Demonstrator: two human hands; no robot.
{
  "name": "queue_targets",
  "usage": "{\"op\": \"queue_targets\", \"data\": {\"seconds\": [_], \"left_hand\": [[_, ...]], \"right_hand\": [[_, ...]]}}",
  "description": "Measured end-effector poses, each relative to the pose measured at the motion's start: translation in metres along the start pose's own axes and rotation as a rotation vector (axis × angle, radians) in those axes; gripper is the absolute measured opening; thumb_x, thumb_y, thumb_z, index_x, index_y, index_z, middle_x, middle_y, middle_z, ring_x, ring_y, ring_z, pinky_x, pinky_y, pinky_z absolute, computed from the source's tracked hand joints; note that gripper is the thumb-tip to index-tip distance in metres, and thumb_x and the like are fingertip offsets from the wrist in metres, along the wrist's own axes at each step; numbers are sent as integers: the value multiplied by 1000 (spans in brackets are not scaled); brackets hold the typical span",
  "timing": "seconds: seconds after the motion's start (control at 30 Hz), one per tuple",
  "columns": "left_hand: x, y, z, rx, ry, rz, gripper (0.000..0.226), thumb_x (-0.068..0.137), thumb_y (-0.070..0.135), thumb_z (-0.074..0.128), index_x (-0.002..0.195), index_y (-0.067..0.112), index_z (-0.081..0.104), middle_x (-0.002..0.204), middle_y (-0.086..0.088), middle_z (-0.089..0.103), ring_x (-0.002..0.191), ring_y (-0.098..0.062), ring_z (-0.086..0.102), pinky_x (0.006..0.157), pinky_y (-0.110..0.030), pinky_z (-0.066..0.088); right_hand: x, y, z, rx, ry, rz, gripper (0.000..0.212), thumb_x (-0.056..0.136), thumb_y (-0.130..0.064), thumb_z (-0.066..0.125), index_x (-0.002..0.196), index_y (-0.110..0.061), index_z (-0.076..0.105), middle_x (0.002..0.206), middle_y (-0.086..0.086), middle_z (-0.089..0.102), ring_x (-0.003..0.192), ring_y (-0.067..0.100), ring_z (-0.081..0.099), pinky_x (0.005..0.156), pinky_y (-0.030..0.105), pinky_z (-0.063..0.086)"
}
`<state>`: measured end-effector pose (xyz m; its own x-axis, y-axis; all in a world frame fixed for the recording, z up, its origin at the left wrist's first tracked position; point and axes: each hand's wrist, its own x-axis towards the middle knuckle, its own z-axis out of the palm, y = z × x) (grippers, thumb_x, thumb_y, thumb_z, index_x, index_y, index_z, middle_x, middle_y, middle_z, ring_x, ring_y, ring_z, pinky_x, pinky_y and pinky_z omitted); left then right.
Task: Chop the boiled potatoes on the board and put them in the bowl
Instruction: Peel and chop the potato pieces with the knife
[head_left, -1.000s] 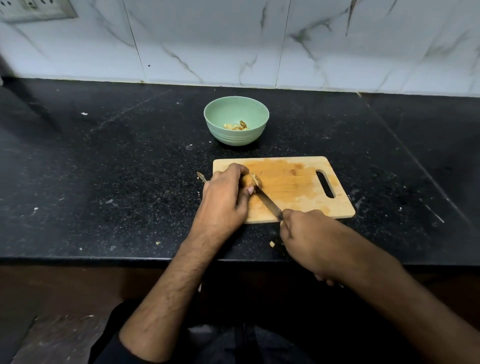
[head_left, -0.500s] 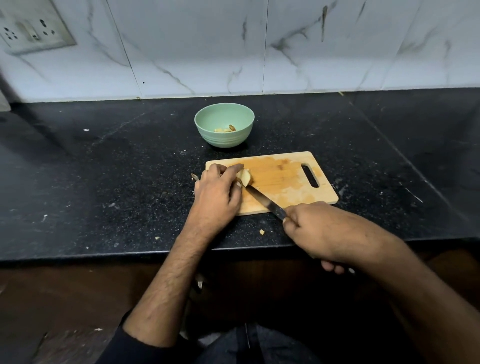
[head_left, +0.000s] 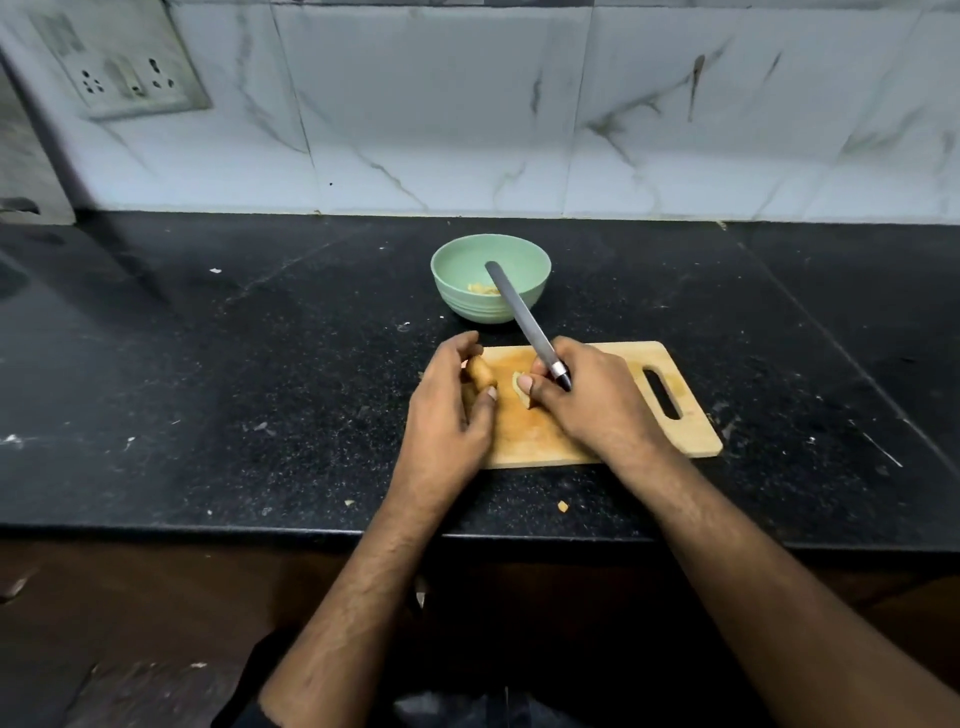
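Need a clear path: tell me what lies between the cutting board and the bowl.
Head view: bare black counter between cutting board and bowl; above it passes the knife blade.

Both bare arms reach forward from the bottom of the view, and the hands sit close together but do not touch. The left hand (head_left: 449, 410) lies on its side with the fingers curled round a small piece (thumb tip pressed to its near end). The right hand (head_left: 587, 397) is curled too, gripping a handle and pinching a bit with its thumb.
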<state>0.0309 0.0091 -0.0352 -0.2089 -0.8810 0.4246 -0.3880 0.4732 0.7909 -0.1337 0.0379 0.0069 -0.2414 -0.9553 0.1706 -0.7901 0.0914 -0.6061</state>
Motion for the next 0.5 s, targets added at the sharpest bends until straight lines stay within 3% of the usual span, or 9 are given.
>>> {"op": "queue_targets", "data": {"seconds": [0.1,0.2,0.33,0.43,0.5], "left_hand": [[3,-1,-1,-24,10,-21,56,89,6,67,141,16,46,133,6,61,122,-3,57,106,-31,45],[6,-1,0,-14,15,-18,57,88,5,67,140,17,46,134,7,61,125,-4,55,109,-35,44],[7,-1,1,19,9,-28,59,87,10,69,140,23,44,133,13,61,121,-9,58,106,-44,46],[6,2,2,85,-58,-24,63,88,21,66,143,30,38,132,17,59,119,-10,55,108,-49,41],[6,6,4,188,-140,-18,68,90,23,65,149,28,32,126,17,55,117,-10,47,112,-45,32]], "right_hand": [[-1,-2,6,10,-11,-21,24,85,-43,77,89,-27,59,80,-11,63,73,5,56,63,30,44],[-4,-5,10,40,-34,-15,29,81,-41,81,90,-27,58,83,-11,65,75,8,60,66,31,50],[-5,0,-4,77,68,55,30,82,-32,82,96,-28,57,89,-14,64,78,-5,56,60,18,39],[0,18,-26,-40,152,102,33,83,-29,82,100,-29,54,87,-16,62,81,5,61,67,25,42],[2,31,-34,-139,143,119,33,84,-29,81,100,-29,52,85,-16,60,83,13,63,73,30,46]]}}
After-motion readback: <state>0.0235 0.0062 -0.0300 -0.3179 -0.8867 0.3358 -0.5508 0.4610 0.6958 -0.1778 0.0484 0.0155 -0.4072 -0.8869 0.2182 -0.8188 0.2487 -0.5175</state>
